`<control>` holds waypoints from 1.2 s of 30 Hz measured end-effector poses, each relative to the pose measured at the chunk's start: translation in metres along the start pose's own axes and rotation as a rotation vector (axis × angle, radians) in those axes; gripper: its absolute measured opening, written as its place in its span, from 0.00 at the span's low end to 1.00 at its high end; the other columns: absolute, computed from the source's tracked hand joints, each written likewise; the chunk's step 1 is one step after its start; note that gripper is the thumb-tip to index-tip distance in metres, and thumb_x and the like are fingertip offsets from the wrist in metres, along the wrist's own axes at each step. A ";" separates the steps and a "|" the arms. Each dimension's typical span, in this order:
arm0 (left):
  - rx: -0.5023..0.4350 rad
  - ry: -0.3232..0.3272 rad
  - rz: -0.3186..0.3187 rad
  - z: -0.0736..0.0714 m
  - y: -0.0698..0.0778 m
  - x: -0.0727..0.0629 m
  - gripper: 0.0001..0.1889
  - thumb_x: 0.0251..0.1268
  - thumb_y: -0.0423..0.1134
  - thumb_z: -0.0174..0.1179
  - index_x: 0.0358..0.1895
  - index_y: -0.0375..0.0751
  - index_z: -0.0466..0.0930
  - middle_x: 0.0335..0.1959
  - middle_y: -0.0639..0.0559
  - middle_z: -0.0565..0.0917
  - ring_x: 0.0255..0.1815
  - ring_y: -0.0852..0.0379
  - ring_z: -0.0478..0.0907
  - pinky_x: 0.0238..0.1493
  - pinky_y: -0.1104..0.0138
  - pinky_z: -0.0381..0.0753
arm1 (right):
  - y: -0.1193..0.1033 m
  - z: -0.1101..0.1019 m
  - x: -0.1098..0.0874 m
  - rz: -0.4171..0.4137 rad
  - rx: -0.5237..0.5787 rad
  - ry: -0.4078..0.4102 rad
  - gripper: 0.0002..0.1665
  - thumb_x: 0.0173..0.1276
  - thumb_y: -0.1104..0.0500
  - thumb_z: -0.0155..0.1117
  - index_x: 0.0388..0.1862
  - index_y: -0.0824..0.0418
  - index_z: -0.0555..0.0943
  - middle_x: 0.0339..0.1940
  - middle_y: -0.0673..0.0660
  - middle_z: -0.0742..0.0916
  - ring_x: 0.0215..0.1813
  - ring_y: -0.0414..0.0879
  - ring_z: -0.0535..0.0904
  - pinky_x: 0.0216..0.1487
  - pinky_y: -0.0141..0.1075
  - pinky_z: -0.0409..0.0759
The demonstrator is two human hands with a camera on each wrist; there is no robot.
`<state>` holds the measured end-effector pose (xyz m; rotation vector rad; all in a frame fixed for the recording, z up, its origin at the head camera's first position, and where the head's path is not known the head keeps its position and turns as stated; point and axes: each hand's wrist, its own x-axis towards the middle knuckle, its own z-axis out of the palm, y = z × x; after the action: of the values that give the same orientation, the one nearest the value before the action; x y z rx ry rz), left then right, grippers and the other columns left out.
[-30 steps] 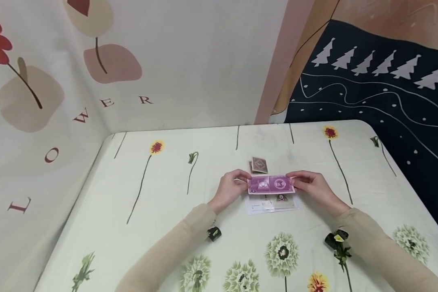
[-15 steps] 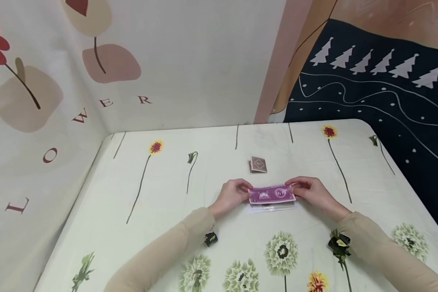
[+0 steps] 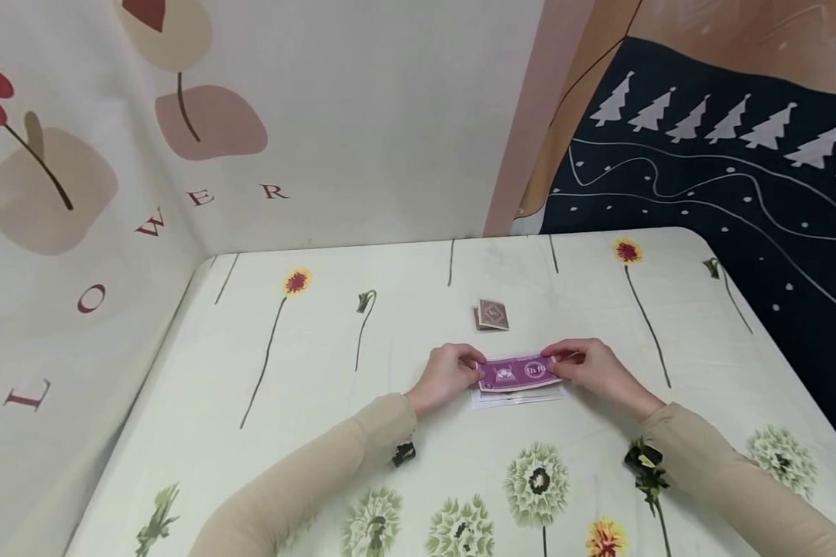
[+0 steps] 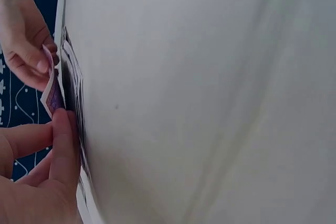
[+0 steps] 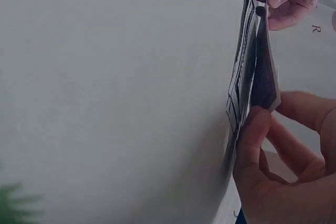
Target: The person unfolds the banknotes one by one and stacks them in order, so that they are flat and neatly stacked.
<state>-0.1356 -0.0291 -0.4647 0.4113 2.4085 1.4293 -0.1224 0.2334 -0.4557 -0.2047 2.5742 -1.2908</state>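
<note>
A purple play banknote (image 3: 519,373) is stretched between both hands, close over a small stack of pale paper notes (image 3: 522,398) on the table. My left hand (image 3: 447,379) pinches its left end between thumb and fingers. At the other end my right hand (image 3: 594,373) does the same. From the left wrist side, the banknote (image 4: 54,94) bows slightly above the layered stack (image 4: 73,77). In the right wrist view the right fingertips hold the banknote's near corner (image 5: 269,98), with the several stacked sheets (image 5: 242,61) just beside it.
A folded brown patterned card (image 3: 492,315) stands just beyond the hands. The table wears a white cloth (image 3: 362,325) printed with flowers. Dark wrist-worn devices (image 3: 404,454) show under the sleeves. A white curtain (image 3: 362,139) rises behind the far edge.
Both hands have brought the purple banknote down toward the front, over the stack, covering more of it. In the last half second they shifted only slightly.
</note>
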 end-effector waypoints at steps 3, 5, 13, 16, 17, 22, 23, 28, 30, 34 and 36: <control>0.025 -0.009 -0.013 -0.001 0.001 0.000 0.09 0.56 0.25 0.64 0.41 0.32 0.85 0.30 0.47 0.83 0.27 0.63 0.77 0.33 0.73 0.78 | 0.001 0.001 0.001 -0.010 -0.050 -0.030 0.19 0.61 0.62 0.69 0.50 0.69 0.82 0.40 0.60 0.84 0.37 0.48 0.79 0.38 0.38 0.77; 0.039 -0.016 -0.020 -0.002 0.002 0.000 0.10 0.56 0.25 0.64 0.42 0.33 0.85 0.30 0.48 0.83 0.27 0.63 0.77 0.33 0.73 0.77 | 0.002 0.001 0.002 -0.015 -0.060 -0.038 0.20 0.60 0.61 0.69 0.50 0.69 0.82 0.40 0.60 0.84 0.37 0.47 0.78 0.38 0.39 0.76; 0.127 -0.031 -0.024 -0.005 0.005 0.002 0.10 0.56 0.28 0.65 0.42 0.35 0.86 0.30 0.51 0.84 0.29 0.63 0.75 0.35 0.72 0.75 | 0.000 0.003 0.003 -0.029 -0.061 -0.027 0.20 0.57 0.64 0.70 0.49 0.69 0.83 0.33 0.56 0.82 0.33 0.46 0.76 0.34 0.37 0.74; 0.085 -0.054 -0.052 -0.006 0.003 0.002 0.11 0.56 0.27 0.64 0.43 0.34 0.86 0.26 0.52 0.81 0.25 0.63 0.75 0.30 0.72 0.77 | -0.002 0.003 0.003 -0.020 -0.054 -0.026 0.20 0.56 0.66 0.70 0.49 0.70 0.83 0.30 0.54 0.80 0.31 0.46 0.74 0.32 0.36 0.73; 0.059 -0.065 -0.064 -0.007 0.003 0.002 0.11 0.56 0.26 0.63 0.44 0.33 0.86 0.24 0.52 0.80 0.23 0.63 0.76 0.28 0.72 0.78 | -0.002 0.002 0.003 -0.017 -0.051 -0.030 0.20 0.56 0.66 0.70 0.49 0.70 0.82 0.29 0.54 0.80 0.31 0.46 0.74 0.32 0.36 0.73; -0.055 -0.130 -0.117 -0.011 0.003 0.001 0.14 0.56 0.23 0.58 0.47 0.29 0.83 0.21 0.50 0.76 0.18 0.59 0.78 0.23 0.69 0.82 | -0.001 -0.001 0.004 -0.028 -0.022 -0.087 0.20 0.58 0.66 0.67 0.50 0.71 0.81 0.30 0.54 0.80 0.31 0.46 0.73 0.31 0.34 0.73; -0.063 -0.138 -0.123 -0.012 0.004 0.001 0.14 0.56 0.23 0.58 0.47 0.29 0.83 0.21 0.49 0.76 0.18 0.59 0.78 0.23 0.69 0.82 | -0.002 -0.002 0.005 -0.029 -0.016 -0.107 0.20 0.59 0.66 0.67 0.51 0.72 0.81 0.31 0.54 0.81 0.32 0.46 0.73 0.32 0.34 0.73; -0.044 -0.169 -0.134 -0.016 0.009 0.003 0.12 0.59 0.25 0.58 0.45 0.32 0.83 0.23 0.47 0.80 0.19 0.57 0.78 0.23 0.69 0.81 | -0.007 -0.010 0.008 0.008 0.016 -0.159 0.19 0.63 0.64 0.63 0.52 0.70 0.80 0.35 0.56 0.81 0.36 0.48 0.74 0.34 0.37 0.77; -0.027 -0.177 -0.132 -0.018 0.012 0.005 0.10 0.61 0.25 0.57 0.44 0.33 0.83 0.24 0.47 0.81 0.20 0.57 0.79 0.24 0.69 0.81 | -0.011 -0.013 0.010 0.018 0.033 -0.146 0.19 0.64 0.64 0.62 0.53 0.70 0.80 0.36 0.57 0.81 0.37 0.49 0.75 0.33 0.38 0.78; -0.007 -0.178 -0.121 -0.023 0.018 0.009 0.09 0.63 0.26 0.56 0.43 0.33 0.83 0.28 0.48 0.81 0.24 0.55 0.81 0.28 0.66 0.82 | -0.014 -0.016 0.012 0.024 0.049 -0.123 0.19 0.65 0.64 0.62 0.54 0.70 0.79 0.36 0.57 0.81 0.37 0.50 0.75 0.31 0.38 0.78; -0.011 -0.171 -0.124 -0.027 0.021 0.012 0.09 0.63 0.26 0.55 0.43 0.32 0.82 0.30 0.48 0.80 0.26 0.55 0.81 0.30 0.66 0.83 | -0.015 -0.016 0.013 0.031 0.056 -0.126 0.19 0.66 0.63 0.62 0.54 0.70 0.79 0.36 0.57 0.81 0.37 0.50 0.75 0.32 0.38 0.77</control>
<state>-0.1557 -0.0359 -0.4359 0.3589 2.2474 1.2987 -0.1394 0.2339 -0.4370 -0.2271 2.4240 -1.2944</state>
